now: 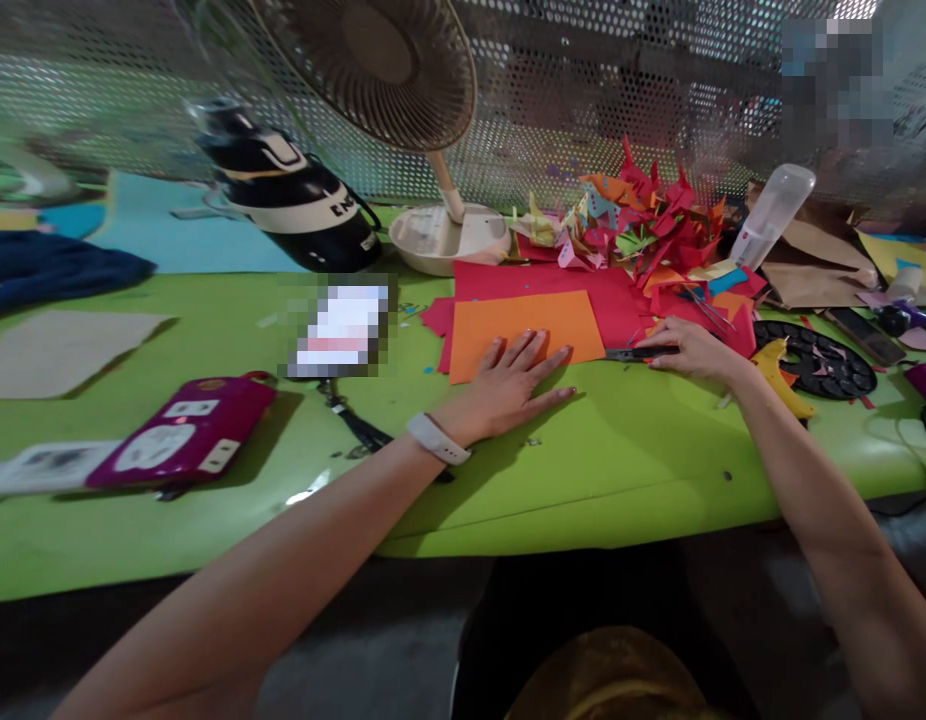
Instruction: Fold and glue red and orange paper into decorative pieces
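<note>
An orange sheet of paper [527,325] lies on top of larger red paper [545,280] on the green table. My left hand [504,385] rests flat with fingers spread across the orange sheet's front edge, a pale band round its wrist. At the sheet's right corner, my right hand [688,350] pinches a slim black tool [643,352], which lies low over the table and points left. Its greyish tip meets the orange corner; whether it is a knife or scissors I cannot tell.
Behind the paper stand a fan [448,235], a black bottle [305,205] and a heap of folded paper pieces [650,215]. A phone [343,325] and a purple device [185,430] lie left. To the right are a black tray [823,360] and a clear bottle [774,210].
</note>
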Tool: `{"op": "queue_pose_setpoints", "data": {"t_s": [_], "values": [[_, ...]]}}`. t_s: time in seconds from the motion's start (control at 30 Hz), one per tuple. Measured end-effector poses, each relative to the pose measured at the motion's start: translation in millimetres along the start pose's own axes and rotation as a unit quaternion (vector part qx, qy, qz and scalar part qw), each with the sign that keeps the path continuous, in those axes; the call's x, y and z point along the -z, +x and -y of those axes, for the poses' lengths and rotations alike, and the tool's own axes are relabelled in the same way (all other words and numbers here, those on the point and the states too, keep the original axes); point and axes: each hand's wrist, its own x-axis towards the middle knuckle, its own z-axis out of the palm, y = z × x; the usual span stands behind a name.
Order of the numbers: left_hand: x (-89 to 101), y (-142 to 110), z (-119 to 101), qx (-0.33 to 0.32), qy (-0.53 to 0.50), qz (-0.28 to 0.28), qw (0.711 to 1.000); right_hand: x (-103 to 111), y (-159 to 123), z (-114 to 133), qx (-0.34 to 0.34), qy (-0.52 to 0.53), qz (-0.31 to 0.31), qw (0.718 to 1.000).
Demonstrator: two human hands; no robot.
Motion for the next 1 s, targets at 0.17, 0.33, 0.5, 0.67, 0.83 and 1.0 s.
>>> {"op": "queue_pose_setpoints", "data": {"t_s": [0.17, 0.33, 0.5, 0.67, 0.83, 1.0], "values": [[-0.6, 0, 0, 0.002, 0.003, -0.001, 1.000, -5, 0, 12, -0.009, -0.018, -0.029, 0.999], [-0.4, -1, 1, -0.002, -0.001, -0.002, 1.000, -13, 4, 17, -0.001, -0.017, -0.028, 0.999], [0.5, 0, 1, -0.002, 0.000, 0.001, 1.000, -7, 2, 18, -0.002, -0.004, -0.002, 1.000], [-0.7, 0, 0, 0.005, 0.001, 0.000, 1.000, -5, 1, 23, 0.001, -0.016, 0.003, 1.000], [-3.6, 0, 2, -0.006, 0.003, -0.015, 1.000, -16, 6, 25, 0.010, -0.018, -0.014, 1.000], [-3.2, -1, 2, 0.001, 0.005, -0.010, 1.000, -14, 5, 26, 0.013, -0.020, 0.004, 1.000]]}}
